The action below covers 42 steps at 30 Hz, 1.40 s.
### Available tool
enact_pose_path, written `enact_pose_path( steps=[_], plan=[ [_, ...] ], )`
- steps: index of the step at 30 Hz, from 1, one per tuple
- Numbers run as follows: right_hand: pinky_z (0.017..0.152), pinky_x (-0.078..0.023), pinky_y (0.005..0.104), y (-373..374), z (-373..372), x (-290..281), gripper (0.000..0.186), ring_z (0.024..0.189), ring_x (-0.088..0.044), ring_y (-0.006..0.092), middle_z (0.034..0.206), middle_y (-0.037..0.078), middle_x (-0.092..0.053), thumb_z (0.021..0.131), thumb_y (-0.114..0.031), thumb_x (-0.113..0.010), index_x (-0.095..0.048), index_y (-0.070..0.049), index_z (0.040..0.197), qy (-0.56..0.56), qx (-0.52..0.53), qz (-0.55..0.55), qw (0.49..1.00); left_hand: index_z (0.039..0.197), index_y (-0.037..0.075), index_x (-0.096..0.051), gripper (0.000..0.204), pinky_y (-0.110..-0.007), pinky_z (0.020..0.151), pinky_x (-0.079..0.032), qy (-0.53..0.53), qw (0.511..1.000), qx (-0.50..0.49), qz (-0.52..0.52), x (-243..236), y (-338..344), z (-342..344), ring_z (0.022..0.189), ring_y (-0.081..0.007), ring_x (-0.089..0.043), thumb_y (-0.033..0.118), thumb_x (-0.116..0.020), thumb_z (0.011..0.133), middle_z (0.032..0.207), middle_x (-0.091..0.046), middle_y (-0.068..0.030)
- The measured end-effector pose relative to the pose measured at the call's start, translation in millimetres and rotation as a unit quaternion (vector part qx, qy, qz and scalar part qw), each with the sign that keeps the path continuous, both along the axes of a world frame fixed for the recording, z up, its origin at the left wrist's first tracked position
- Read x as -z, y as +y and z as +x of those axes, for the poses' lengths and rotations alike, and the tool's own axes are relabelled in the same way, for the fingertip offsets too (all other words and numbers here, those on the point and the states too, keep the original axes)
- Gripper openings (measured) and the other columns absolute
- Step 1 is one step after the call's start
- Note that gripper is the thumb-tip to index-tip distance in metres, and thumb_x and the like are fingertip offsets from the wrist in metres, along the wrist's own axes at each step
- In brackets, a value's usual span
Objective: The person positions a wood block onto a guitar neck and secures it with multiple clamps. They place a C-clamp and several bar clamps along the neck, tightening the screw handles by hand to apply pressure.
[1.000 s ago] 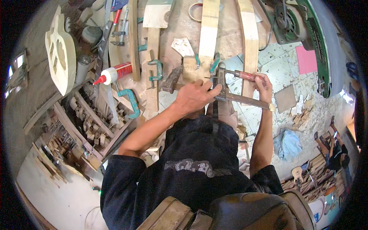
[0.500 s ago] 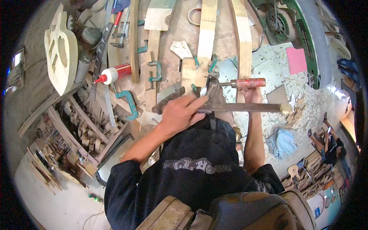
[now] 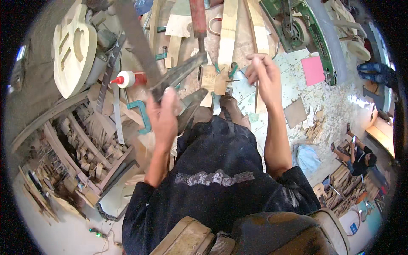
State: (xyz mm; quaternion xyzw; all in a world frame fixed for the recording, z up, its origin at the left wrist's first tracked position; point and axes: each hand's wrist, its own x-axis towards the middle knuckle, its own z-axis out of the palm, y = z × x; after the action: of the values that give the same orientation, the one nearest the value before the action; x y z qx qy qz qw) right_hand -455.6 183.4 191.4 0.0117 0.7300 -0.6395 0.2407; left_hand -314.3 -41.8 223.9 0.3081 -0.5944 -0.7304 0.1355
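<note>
My left hand [image 3: 163,112] grips a large metal bar clamp [image 3: 180,71] near the lower end of its bar. The clamp stands tilted, with its red screw handle [image 3: 197,19] pointing away from me. Beyond its jaws lies a small wooden block [image 3: 209,80] with pencil marks, close in front of my legs. Small teal clamps [image 3: 233,70] sit at the block's edges. My right hand [image 3: 264,78] is raised to the right of the block, holding nothing, with its fingers loosely bent and apart.
A glue bottle [image 3: 126,79] and a teal C-clamp [image 3: 141,114] lie to the left, near a pale guitar-shaped body [image 3: 76,51]. Long wooden strips [image 3: 228,38] run away from me. A green machine [image 3: 297,34] stands far right; another person [image 3: 361,161] sits at the right.
The bar clamp has swung from lying crosswise to pointing away, moving left in my left hand. My right hand has let go of its red handle.
</note>
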Motion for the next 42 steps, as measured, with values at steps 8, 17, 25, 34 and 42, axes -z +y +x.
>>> enact_pose_path(
  steps=[8,17,25,34,42],
  plan=[
    [0.081,-0.051,0.0322,-50,36,-94,0.051,0.093,-0.065,0.0213,0.106,0.02,-0.066,0.098,-0.029,-0.053,-0.037,-0.002,0.138,0.16,-0.06,-0.056,0.984,0.136,0.0,-0.035,0.059,-0.034,0.097,-0.042,0.252,0.927,0.266,0.087,-25,80,-45,0.107,-0.0211,-0.053,0.0,-0.058,0.082,0.117,-0.051,-0.0122],
    [0.059,-0.031,0.024,17,66,-73,0.03,0.064,-0.036,0.0093,0.07,-0.002,-0.039,0.1,-0.025,-0.051,-0.053,0.0,0.116,0.044,0.077,-0.116,0.989,0.101,0.0,-0.069,0.026,-0.031,0.075,-0.052,-0.089,0.965,0.21,-0.132,114,25,4,0.088,-0.0163,-0.066,0.021,-0.065,0.087,0.095,-0.07,-0.0154],
    [0.048,-0.024,0.0228,30,63,-57,0.026,0.052,-0.031,0.0054,0.061,-0.005,-0.038,0.099,-0.024,-0.053,-0.058,0.0,0.107,0.092,0.091,-0.034,0.991,0.108,-0.004,-0.064,0.046,-0.03,0.073,-0.05,-0.183,0.932,0.306,0.063,274,4,52,0.082,-0.0162,-0.064,0.03,-0.077,0.08,0.095,-0.069,-0.0089],
    [0.047,-0.023,0.0213,41,48,-38,0.025,0.051,-0.028,0.0032,0.06,-0.007,-0.035,0.099,-0.024,-0.052,-0.057,0.0,0.106,0.054,0.098,-0.104,0.988,0.089,0.0,-0.064,0.029,-0.029,0.066,-0.049,-0.171,0.954,0.238,-0.057,244,20,52,0.072,-0.0138,-0.062,0.024,-0.077,0.078,0.081,-0.068,-0.0087],
    [0.047,-0.022,0.0208,45,39,-18,0.027,0.053,-0.029,0.0021,0.063,-0.008,-0.034,0.099,-0.025,-0.052,-0.059,0.001,0.107,0.065,0.036,-0.104,0.992,0.086,-0.001,-0.065,0.03,-0.032,0.068,-0.049,-0.211,0.943,0.213,-0.146,196,13,46,0.072,-0.0159,-0.063,0.025,-0.077,0.076,0.08,-0.069,-0.0118]
  ],
)
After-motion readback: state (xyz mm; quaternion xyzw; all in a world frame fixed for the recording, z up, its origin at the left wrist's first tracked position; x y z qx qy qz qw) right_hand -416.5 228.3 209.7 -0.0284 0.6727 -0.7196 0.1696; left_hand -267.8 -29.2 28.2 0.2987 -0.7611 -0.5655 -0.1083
